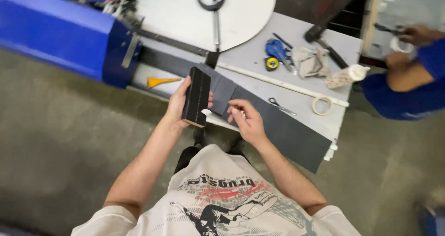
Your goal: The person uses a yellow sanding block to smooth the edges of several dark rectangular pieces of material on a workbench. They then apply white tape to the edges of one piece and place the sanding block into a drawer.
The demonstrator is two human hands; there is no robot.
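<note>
The left hand (178,101) has its grip wrapped around a stack of black strips (196,96), held upright just above the edge of the grey surface (301,37). The right hand (248,120) pinches the near edge of the long dark sheet (282,127) lying there, with scissors (279,106) and a tape roll (321,105) close beyond.

both forearms reach forward, left hand (178,104) clasped, right hand (248,120) pinching.

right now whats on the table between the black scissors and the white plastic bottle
A roll of pale tape lies flat on the grey table between the scissors and the bottle, with a thin white strip running beside it, in the head view.
</note>
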